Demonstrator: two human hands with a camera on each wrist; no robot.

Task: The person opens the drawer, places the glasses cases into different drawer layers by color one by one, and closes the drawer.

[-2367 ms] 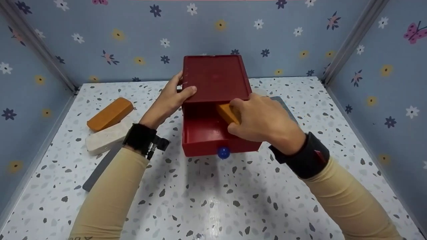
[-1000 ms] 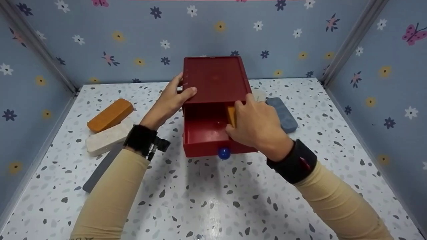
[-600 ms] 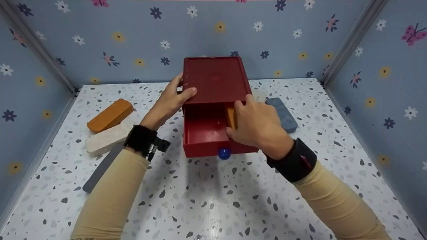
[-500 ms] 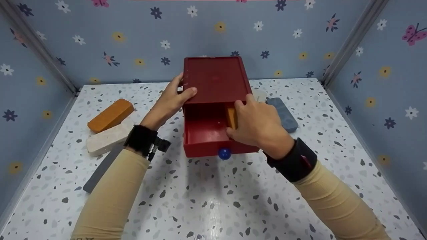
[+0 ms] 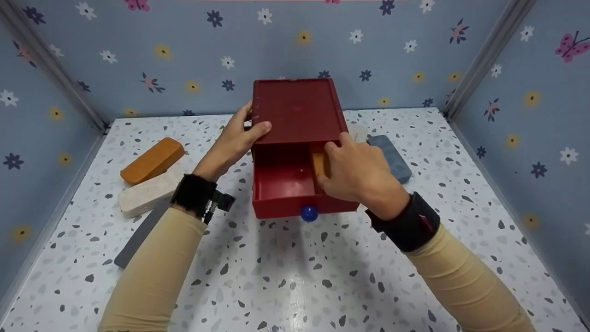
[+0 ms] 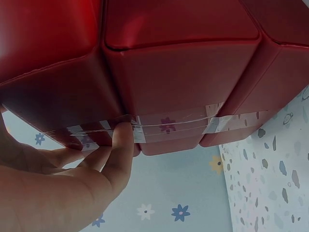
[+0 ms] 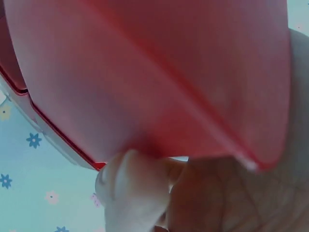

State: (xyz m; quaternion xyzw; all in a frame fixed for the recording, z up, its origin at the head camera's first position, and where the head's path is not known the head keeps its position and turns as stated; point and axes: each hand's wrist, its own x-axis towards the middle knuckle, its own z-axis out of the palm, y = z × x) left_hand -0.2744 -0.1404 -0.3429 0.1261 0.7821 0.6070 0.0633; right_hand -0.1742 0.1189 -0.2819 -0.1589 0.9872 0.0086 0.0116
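A red drawer unit (image 5: pixel 297 108) stands with its top drawer (image 5: pixel 283 182) pulled out, a blue round knob (image 5: pixel 309 213) on the front. My left hand (image 5: pixel 235 136) grips the unit's left top edge, thumb on top; in the left wrist view its fingers (image 6: pixel 123 145) press the taped side. Inside the drawer, an ochre block (image 5: pixel 319 161) stands against the right wall. My right hand (image 5: pixel 357 170) pinches it, thumb on the near side, and covers much of it. The red drawer wall (image 7: pixel 145 87) fills most of the right wrist view, hiding the block there.
On the left lie an ochre block (image 5: pixel 153 160), a cream block (image 5: pixel 150 191) and a dark grey block (image 5: pixel 140 235), the last partly under the left forearm. A blue-grey block (image 5: pixel 391 159) and a pale block (image 5: pixel 357 132) lie right of the unit. Flowered walls enclose the speckled table (image 5: pixel 286 276).
Since the earliest frame, my right hand has moved slightly left and turned the ochre block from slanted to upright by the drawer's right wall. My left hand keeps its place.
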